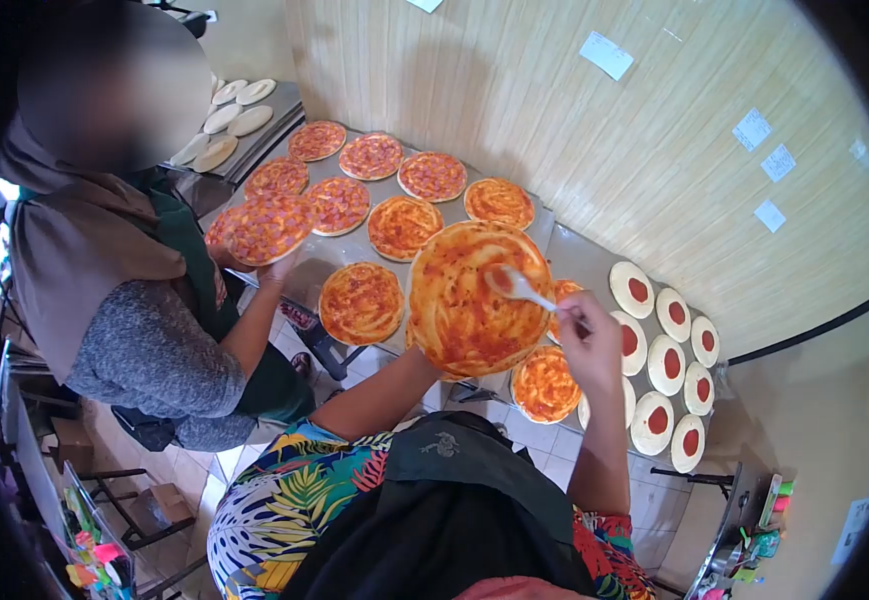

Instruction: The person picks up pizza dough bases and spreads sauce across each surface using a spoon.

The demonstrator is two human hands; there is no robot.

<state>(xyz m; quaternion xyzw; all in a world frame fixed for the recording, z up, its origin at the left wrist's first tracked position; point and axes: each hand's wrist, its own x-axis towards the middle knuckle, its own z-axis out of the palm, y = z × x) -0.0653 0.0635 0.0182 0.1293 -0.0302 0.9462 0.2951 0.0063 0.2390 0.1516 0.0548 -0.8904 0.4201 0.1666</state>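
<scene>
A round pizza base (470, 325) smeared with red-orange sauce is held up in front of me. My left hand (423, 368) supports it from beneath, its fingers hidden by the dough. A pale spoon (527, 288) lies with its bowl on the sauce, towards the upper right of the base. Closed round the spoon's handle is my right hand (591, 335). Below the held base, to its right, sits another sauced pizza base (547, 384) on the table. A further sauced base (362, 303) lies to the left.
On the metal table (300, 275), several topped pizzas (371, 156) stand at the back left. Several plain bases with a red sauce dab (667, 364) fill the right end. A person (155, 300) on my left holds a topped pizza (269, 229). Behind runs a panelled wall (515, 90).
</scene>
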